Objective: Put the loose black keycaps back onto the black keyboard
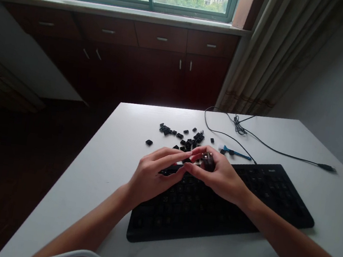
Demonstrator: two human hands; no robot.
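A white cord (85,254) lies before the keyboard (211,210); over the keyboard, my left grip (154,173) pinches a black key (187,161), likely steadied by my right grip (224,176), curled round a brown object (208,162).

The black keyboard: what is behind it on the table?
Behind the keyboard lie scattered black keycaps, a blue tool and a cable. The left hand and right hand hide part of that area; what lies there cannot be seen.
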